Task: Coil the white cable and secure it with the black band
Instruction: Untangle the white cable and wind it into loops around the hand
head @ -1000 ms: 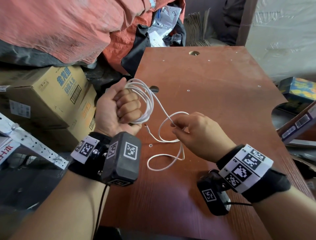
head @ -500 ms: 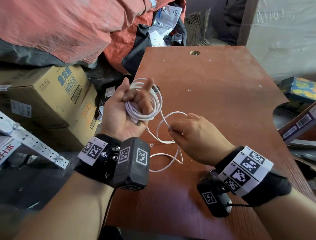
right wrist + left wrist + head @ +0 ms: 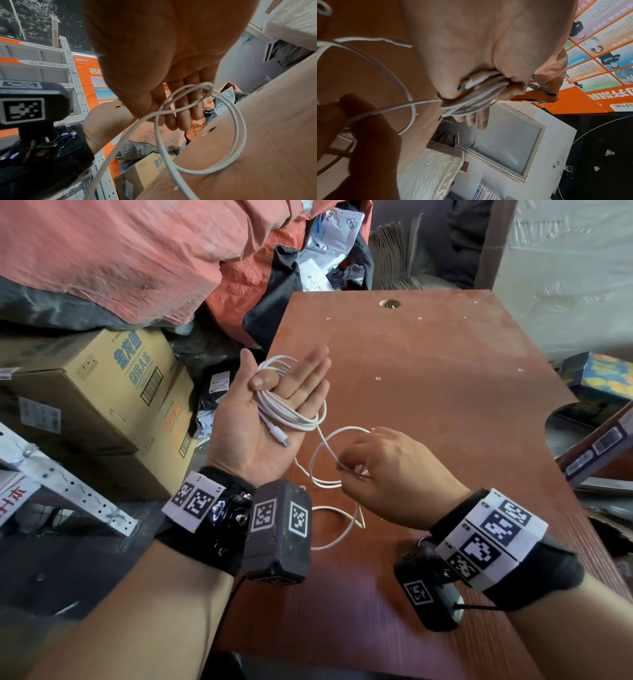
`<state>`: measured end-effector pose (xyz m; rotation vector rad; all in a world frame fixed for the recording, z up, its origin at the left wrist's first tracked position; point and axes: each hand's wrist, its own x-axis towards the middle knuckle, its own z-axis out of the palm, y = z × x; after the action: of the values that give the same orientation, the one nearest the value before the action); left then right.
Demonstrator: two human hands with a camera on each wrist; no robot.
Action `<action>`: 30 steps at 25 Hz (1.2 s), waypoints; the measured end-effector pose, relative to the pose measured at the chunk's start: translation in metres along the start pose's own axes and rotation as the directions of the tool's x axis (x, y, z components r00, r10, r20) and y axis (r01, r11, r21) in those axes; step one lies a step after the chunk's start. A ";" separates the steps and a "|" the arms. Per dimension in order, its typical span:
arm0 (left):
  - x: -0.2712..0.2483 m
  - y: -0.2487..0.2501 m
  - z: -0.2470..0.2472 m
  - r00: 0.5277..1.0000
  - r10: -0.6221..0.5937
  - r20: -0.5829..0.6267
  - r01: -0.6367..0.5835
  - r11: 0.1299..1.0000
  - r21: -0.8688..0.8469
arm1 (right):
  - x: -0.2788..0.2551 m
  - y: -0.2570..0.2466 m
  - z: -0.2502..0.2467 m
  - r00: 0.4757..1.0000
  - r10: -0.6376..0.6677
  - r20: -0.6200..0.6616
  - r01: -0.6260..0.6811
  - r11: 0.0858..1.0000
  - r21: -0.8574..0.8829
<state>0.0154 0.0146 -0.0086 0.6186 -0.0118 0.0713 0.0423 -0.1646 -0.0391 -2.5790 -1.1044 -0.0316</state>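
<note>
The white cable [image 3: 287, 414] is partly coiled in several turns around the fingers of my left hand [image 3: 291, 371], which is held palm up over the brown table's [image 3: 445, 405] left edge. The fingers are straight, and the thumb presses the coil against the index finger. The cable's connector [image 3: 282, 438] lies on the palm. In the left wrist view the coil [image 3: 476, 102] sits under the thumb. My right hand [image 3: 346, 467] pinches the loose cable just right of the coil; slack loops [image 3: 342, 529] trail below it. The right wrist view shows the strands [image 3: 236, 135] crossing at the fingertips. No black band is visible.
Cardboard boxes [image 3: 113, 392] and an orange tarp [image 3: 137, 251] crowd the left side. A perforated metal bracket [image 3: 68, 491] sticks out at the lower left. A colourful box [image 3: 603, 378] lies beyond the table's right edge. A round hole [image 3: 389, 303] sits near the far edge.
My left hand has gone from a fist around the coil to a palm-up hand with straight fingers, thumb on the coil. The right hand keeps its pinch and has barely moved.
</note>
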 end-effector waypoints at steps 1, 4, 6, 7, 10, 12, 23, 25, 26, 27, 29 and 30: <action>0.000 0.000 0.000 1.000 0.007 -0.008 -0.006 1.000 0.022 | 0.000 -0.001 -0.001 1.000 -0.002 0.002 0.002 1.000 0.008; 0.000 -0.003 0.000 0.999 0.015 -0.033 -0.011 0.994 0.109 | 0.000 -0.003 -0.002 1.000 -0.023 0.004 0.023 1.000 0.014; 0.001 -0.006 0.001 0.998 0.015 -0.063 -0.005 0.987 0.162 | 0.001 -0.004 -0.003 0.999 -0.034 0.003 0.034 0.999 0.021; 0.001 -0.008 0.002 0.997 0.015 -0.078 0.000 0.982 0.188 | 0.001 -0.004 -0.003 0.999 -0.037 0.000 0.037 0.999 0.027; 0.001 -0.010 0.004 0.994 0.022 -0.109 0.003 0.973 0.231 | 0.001 -0.003 -0.001 0.999 -0.049 -0.020 0.050 0.998 0.050; 0.001 -0.011 0.003 0.993 0.019 -0.119 0.012 0.968 0.250 | 0.000 -0.003 0.000 0.998 -0.046 -0.031 0.048 0.997 0.068; 0.006 -0.013 -0.004 0.991 0.024 -0.134 0.027 0.930 0.367 | -0.001 -0.001 -0.002 0.991 -0.049 -0.123 0.069 0.984 0.167; 0.005 -0.016 -0.003 0.993 0.019 -0.116 0.032 0.905 0.425 | -0.001 -0.001 -0.003 0.987 -0.051 -0.152 0.080 0.979 0.189; 0.005 -0.019 -0.003 0.994 0.034 -0.107 0.018 0.896 0.444 | -0.001 -0.002 -0.003 0.985 -0.055 -0.163 0.087 0.977 0.194; 0.004 -0.021 -0.003 0.994 0.052 -0.095 -0.002 0.886 0.464 | -0.001 -0.002 -0.002 0.984 -0.058 -0.171 0.091 0.976 0.196; 0.004 -0.024 -0.004 0.991 0.098 -0.087 -0.036 0.842 0.539 | 0.000 -0.002 -0.002 0.981 -0.056 -0.187 0.094 0.975 0.202; 0.003 -0.024 -0.003 0.990 0.112 -0.081 -0.044 0.809 0.586 | 0.000 -0.002 -0.001 0.977 -0.055 -0.205 0.098 0.973 0.210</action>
<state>0.0202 -0.0031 -0.0254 1.2354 0.0982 0.1950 0.0408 -0.1634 -0.0369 -2.2816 -1.0684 -0.1714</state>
